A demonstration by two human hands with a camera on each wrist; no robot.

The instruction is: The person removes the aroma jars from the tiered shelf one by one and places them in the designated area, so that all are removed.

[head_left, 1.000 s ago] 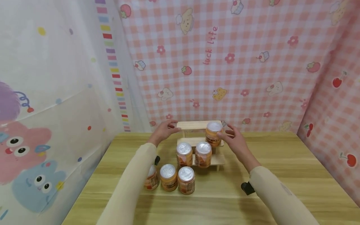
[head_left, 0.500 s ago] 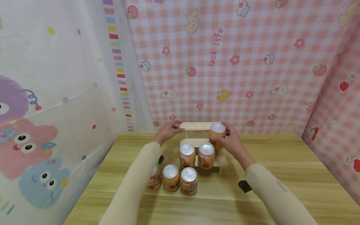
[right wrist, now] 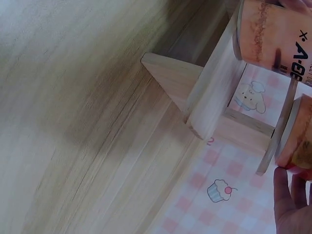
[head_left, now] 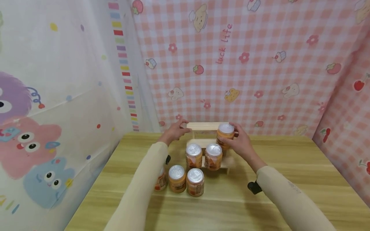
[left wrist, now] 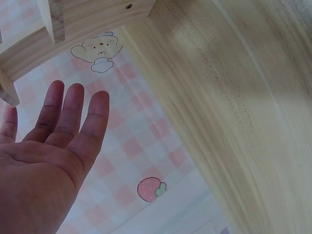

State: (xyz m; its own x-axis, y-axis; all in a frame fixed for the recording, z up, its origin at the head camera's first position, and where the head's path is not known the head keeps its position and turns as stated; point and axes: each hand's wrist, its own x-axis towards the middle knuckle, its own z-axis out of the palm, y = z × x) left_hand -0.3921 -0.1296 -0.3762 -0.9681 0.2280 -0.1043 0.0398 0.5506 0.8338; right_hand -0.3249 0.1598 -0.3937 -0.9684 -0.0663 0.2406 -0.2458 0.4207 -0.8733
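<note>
Gingham backdrop (head_left: 257, 77), rearmost jar (head_left: 226, 132) upright inside right grip (head_left: 241, 143) clamped around its sides.

Cloth-screened tabletop spot, wider room type can't be told: white cartoon-print sheet (head_left: 86, 112) left of the left hand (head_left: 174, 131), cherry-print checked cloth (head_left: 347, 128) right of the right hand (head_left: 242, 142), pink gingham cloth (head_left: 260, 72) beyond both, wood-grain tabletop (head_left: 283, 157) beneath.

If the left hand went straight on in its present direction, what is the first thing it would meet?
Most likely the left end of the top wooden shelf: the left hand points toward it from close beside. Whether they already touch is hard to judge in depth.
</note>
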